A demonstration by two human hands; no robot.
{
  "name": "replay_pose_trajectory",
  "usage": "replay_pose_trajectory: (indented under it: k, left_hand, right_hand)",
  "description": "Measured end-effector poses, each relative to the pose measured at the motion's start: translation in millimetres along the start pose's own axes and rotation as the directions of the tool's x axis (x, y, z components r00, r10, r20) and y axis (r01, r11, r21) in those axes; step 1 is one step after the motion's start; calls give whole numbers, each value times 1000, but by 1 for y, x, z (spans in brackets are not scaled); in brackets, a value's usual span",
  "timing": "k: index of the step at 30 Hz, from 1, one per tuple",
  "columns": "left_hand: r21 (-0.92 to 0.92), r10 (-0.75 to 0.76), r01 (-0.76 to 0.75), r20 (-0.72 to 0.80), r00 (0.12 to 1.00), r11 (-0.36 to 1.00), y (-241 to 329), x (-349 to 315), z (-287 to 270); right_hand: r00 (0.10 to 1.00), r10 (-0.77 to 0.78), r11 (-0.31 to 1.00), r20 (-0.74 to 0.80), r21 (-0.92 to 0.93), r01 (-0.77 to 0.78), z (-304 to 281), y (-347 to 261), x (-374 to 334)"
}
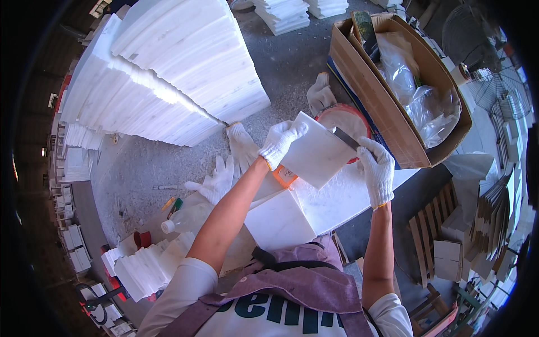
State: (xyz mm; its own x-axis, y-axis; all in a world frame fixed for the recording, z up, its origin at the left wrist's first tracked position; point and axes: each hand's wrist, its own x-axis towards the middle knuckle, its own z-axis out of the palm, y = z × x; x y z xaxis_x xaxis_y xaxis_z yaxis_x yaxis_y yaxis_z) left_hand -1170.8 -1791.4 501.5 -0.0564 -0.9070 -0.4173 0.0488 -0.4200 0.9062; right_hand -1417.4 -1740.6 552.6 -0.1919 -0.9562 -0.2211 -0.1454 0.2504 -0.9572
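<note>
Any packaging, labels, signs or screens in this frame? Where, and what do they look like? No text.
Cardboard box: upper right, beyond the white tile held in both hands; long, brown, open-topped.
Clear plastic bags: inside that box, crumpled, transparent.
Plastic bottle: left of the left forearm, lying on its side; clear with white cap.
Apron print: bottom centre; dark green on white.
No signs or screens visible.

My left hand (282, 140) and right hand (377, 170) wear white knitted cotton gloves, matt and slightly fuzzy. The tile (317, 150) between them is white stone, smooth, with a dull sheen. Against the tile's right edge I hold a flat blade (346, 137) of dark metal. Below the tile, the slabs (306, 210) are the same white stone with faint grey veining. Right of the tile, the box (387, 106) is brown corrugated cardboard holding glossy clear plastic bags (418, 95).
</note>
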Motion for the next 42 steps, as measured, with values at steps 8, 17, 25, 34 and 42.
replay_pose_trajectory:
  k: [8, 17, 25, 34, 42]
  left_hand:
    - [7, -27, 27, 3, 1000, 1000, -3, 2, -1]
    - [28, -31, 31, -8, 999, 999, -3, 2, 1]
    - [32, -48, 48, -21, 999, 998, -3, 2, 1]
    - [27, -60, 61, -28, 998, 998, -4, 1, 1]
    - [69, -96, 97, -18, 995, 993, -4, 2, -4]
  right_hand:
    - [998, -48, 999, -32, -7, 48, 4, -2, -1]
    - [999, -38, 999, -28, -12, 38, 2, 2, -1]
    - [998, -63, 997, -31, -47, 62, 1, 7, -1]
    - [999, -32, 999, -18, -33, 31, 3, 3, -3]
    - [985, -72, 995, -157, -76, 61, 1, 14, -2]
